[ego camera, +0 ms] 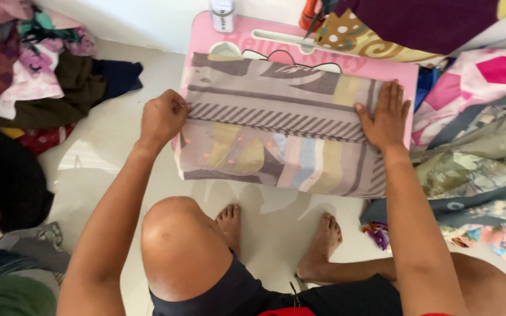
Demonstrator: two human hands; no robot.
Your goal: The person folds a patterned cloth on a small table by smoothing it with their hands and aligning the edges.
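Observation:
A folded grey cloth with stripes and pastel patches (276, 134) lies on a small pink table (247, 35) on the floor. My left hand (162, 117) is closed, pinching the cloth's left edge at a fold. My right hand (386, 117) lies flat with fingers together, pressing the cloth's right edge. My knee and bare feet are just below the table.
A heap of mixed clothes (36, 76) lies at the left. Patterned fabrics (475, 140) pile up at the right. A white bottle (222, 14) and more cloth (393, 26) sit at the table's far edge. Dark clothing (4, 175) lies at the near left.

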